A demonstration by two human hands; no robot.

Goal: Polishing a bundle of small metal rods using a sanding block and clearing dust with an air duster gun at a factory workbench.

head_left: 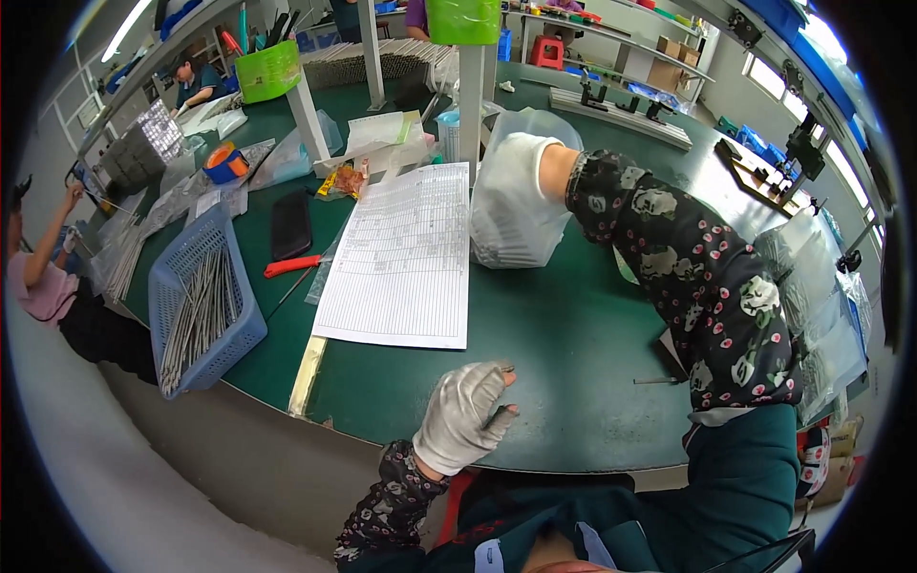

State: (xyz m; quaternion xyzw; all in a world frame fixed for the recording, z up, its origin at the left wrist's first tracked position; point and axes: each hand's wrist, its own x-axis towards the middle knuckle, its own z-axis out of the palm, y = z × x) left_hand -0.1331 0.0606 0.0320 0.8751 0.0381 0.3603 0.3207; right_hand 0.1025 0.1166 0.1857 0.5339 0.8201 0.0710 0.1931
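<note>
My right hand (523, 164), in a white glove, reaches inside a clear plastic bag (516, 224) that stands on the green table (564, 334); the bag holds a mass of thin grey parts. The fingers are hidden by the bag's wall. My left hand (465, 413), also gloved, rests near the table's front edge with its fingers curled loosely and nothing visible in it. A large printed sheet of paper (401, 258) lies flat to the left of the bag.
A blue plastic basket (201, 306) of thin metal rods sits at the left edge. A black phone (290, 224), a red-handled tool (292, 265), an orange tape roll (225, 160) and green bins (267, 72) lie beyond. Other people work at the far left.
</note>
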